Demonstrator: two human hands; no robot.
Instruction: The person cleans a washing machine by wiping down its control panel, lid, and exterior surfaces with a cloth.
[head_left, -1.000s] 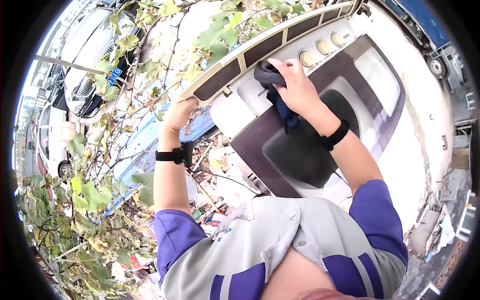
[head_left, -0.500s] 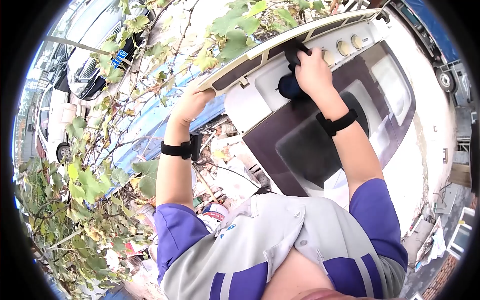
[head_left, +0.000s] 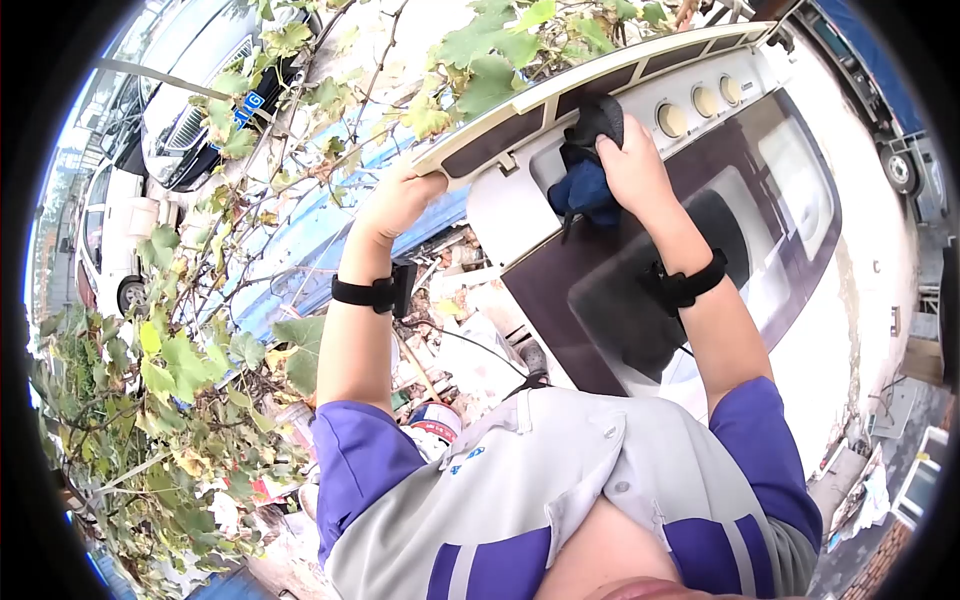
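Observation:
A twin-tub washing machine (head_left: 545, 300) with a dark brown top stands in front of me. Along its far side a cream-framed lid (head_left: 495, 145) with brown panels is raised. My left hand (head_left: 400, 200) has its fingers curled round the near left end of this lid. In my right hand (head_left: 640, 170) is a crumpled cloth (head_left: 590, 185), black above and navy below. It hangs over the pale recess (head_left: 545, 165) beside the knobs, and its lower end droops over the brown top. My right fingertips are partly hidden by the cloth's folds.
Cream knobs (head_left: 704, 100) line the control panel to the right of the cloth. Vine leaves (head_left: 490, 85) hang beyond the lid and down the left side. Rubble and a round tub (head_left: 435, 420) lie below my left arm. Parked cars (head_left: 190, 110) stand further off.
My right hand has lifted the cloth, and more of its black and navy folds now show. The left hand stays at the lid's end. The view has shifted slightly.

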